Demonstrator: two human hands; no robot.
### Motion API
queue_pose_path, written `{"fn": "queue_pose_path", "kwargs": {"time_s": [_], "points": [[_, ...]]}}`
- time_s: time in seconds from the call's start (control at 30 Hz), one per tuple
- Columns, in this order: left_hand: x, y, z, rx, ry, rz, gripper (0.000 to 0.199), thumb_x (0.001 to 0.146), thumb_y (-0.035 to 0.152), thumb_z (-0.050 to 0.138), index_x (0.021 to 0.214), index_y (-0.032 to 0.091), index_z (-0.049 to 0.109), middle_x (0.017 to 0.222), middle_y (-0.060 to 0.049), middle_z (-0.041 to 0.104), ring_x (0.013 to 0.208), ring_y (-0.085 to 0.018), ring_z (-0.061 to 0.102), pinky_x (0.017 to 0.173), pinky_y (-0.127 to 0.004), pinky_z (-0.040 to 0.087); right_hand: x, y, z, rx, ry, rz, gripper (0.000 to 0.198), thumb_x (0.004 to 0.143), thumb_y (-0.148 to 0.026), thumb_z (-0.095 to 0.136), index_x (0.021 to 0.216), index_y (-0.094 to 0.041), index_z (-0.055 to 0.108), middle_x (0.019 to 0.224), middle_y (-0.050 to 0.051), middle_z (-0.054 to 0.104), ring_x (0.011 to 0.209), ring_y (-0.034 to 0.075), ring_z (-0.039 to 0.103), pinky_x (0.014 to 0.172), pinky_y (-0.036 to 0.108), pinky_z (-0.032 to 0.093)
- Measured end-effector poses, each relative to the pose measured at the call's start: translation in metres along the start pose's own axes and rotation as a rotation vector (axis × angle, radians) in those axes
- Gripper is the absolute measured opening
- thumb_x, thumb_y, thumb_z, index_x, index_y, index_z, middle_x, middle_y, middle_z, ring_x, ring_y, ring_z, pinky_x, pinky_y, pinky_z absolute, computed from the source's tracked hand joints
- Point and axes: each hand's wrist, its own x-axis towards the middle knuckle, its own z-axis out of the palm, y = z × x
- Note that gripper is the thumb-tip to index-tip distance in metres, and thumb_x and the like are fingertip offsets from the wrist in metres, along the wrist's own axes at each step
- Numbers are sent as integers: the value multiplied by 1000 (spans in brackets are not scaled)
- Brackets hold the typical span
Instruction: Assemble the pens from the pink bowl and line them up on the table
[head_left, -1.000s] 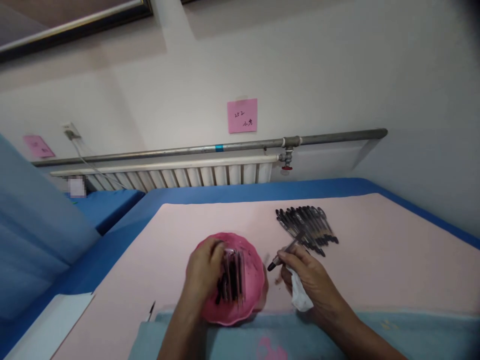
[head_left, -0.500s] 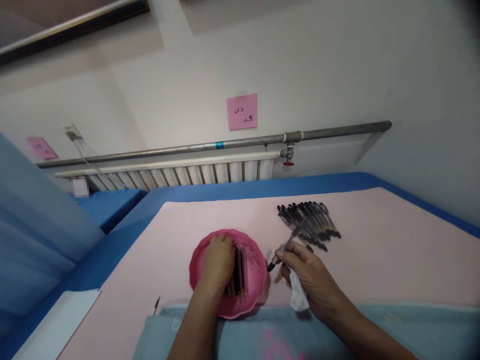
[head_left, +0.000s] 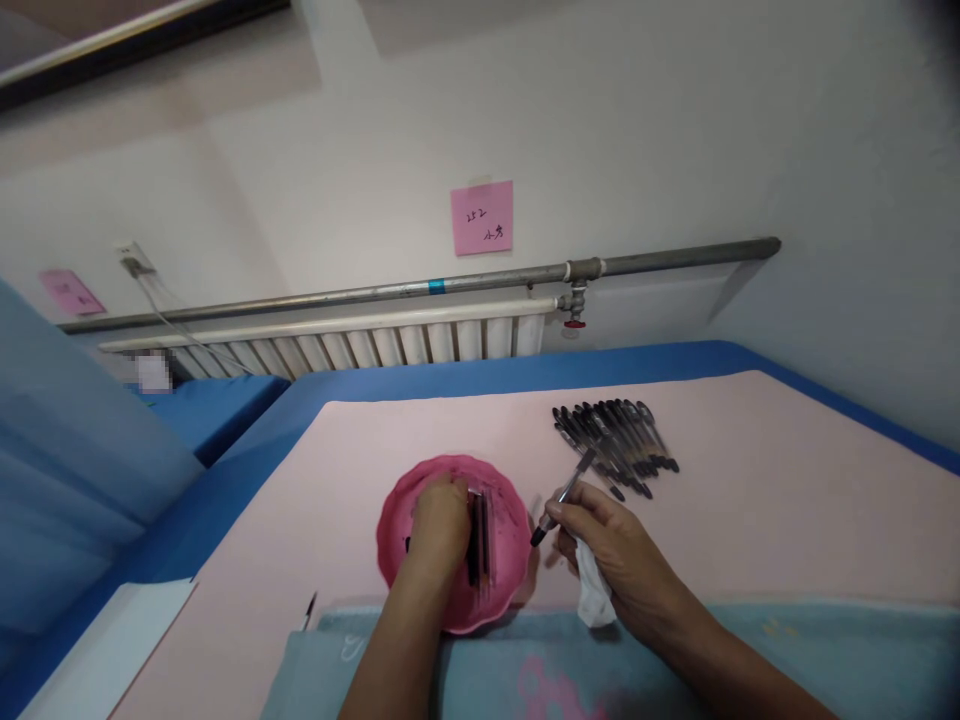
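Note:
My left hand [head_left: 442, 520] reaches down inside a pink scalloped bowl [head_left: 517, 585], its fingers curled beside several slender clear and dark pen parts [head_left: 484, 540]. Its fingertips are largely hidden, so what they grip does not show. Just right of the bowl, my right hand [head_left: 607, 535] pinches a pen [head_left: 566, 495] with a clear barrel and black ends, tilted. A crumpled white tissue [head_left: 595, 590] hangs from the same hand. Beyond it, several black-capped pens [head_left: 619, 440] lie side by side in a loose row on the pink sheet [head_left: 720, 500].
A light blue cloth [head_left: 720, 650] with pink print runs along the near edge. One thin pen part [head_left: 310, 610] lies left of the bowl. White paper [head_left: 120, 640] is at lower left. A radiator [head_left: 375, 345] and pipe [head_left: 495, 278] line the wall behind.
My left hand shifts slightly within the bowl among the pen parts. My right hand keeps the pen and tissue nearly in place. The whole view has moved a little.

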Motion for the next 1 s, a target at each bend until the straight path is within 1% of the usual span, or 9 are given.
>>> {"fn": "queue_pose_path", "kwargs": {"time_s": [0.13, 0.2, 0.23, 0.33, 0.4, 0.5, 0.67, 0.8, 1.0], "points": [[-1, 4, -8, 101, 51, 86, 11, 69, 13, 56, 60, 18, 57, 72, -5, 63, 76, -19, 55, 73, -29, 37, -1, 0, 1, -22, -4, -24, 13, 70, -30, 63, 64, -20, 58, 44, -7, 49, 40, 10, 45, 42, 23, 33], [0, 6, -18, 50, 66, 121, 4, 70, 16, 58, 68, 19, 60, 73, -3, 63, 74, -17, 56, 72, -28, 39, -4, 0, 2, -68, -48, -30, 11, 71, -30, 62, 70, -20, 58, 51, -5, 54, 44, 11, 48, 44, 23, 35], [0, 7, -23, -34, 64, 119, 2, 70, 18, 60, 72, 19, 61, 72, -2, 63, 71, -15, 56, 70, -27, 40, -6, 0, 2, -99, -85, -30, 11, 72, -30, 62, 71, -20, 58, 53, -5, 54, 45, 11, 49, 45, 23, 35], [-4, 11, -40, -430, 13, 22, 17, 68, 24, 66, 83, 17, 63, 70, 1, 63, 62, -11, 57, 65, -25, 45, -14, -1, 6, -222, -216, -47, 12, 74, -29, 59, 68, -20, 53, 53, -6, 50, 47, 10, 46, 48, 22, 35], [-9, 14, -46, -636, -38, -44, 24, 63, 24, 73, 83, 14, 64, 69, 0, 64, 61, -10, 59, 64, -24, 48, -20, -2, 9, -325, -302, -84, 13, 76, -30, 56, 68, -20, 52, 53, -6, 47, 49, 10, 45, 50, 22, 36], [-18, 20, -44, -777, -124, -104, 24, 58, 22, 77, 75, 12, 64, 68, -2, 66, 63, -12, 62, 63, -23, 50, -25, -4, 12, -451, -387, -146, 14, 79, -31, 53, 72, -19, 56, 59, -5, 47, 55, 10, 44, 54, 22, 36], [-27, 25, -27, -923, -269, -173, 22, 60, 19, 77, 78, 11, 65, 72, -3, 68, 66, -13, 64, 62, -23, 51, -23, -1, 13, -560, -426, -178, 15, 80, -29, 51, 71, -19, 55, 62, -4, 47, 60, 11, 44, 58, 21, 36], [-27, 26, -24, -1018, -261, -192, 19, 61, 16, 77, 76, 12, 65, 72, -3, 69, 66, -13, 64, 64, -24, 51, -22, 1, 12, -608, -426, -182, 14, 81, -28, 51, 72, -19, 56, 62, -4, 47, 59, 11, 44, 58, 21, 35], [-26, 26, -26, -1057, -239, -193, 15, 64, 16, 75, 75, 12, 65, 70, -3, 68, 64, -12, 63, 65, -24, 51, -23, 2, 12, -620, -435, -181, 13, 81, -27, 51, 74, -19, 59, 63, -4, 50, 59, 11, 45, 58, 21, 36]]}}
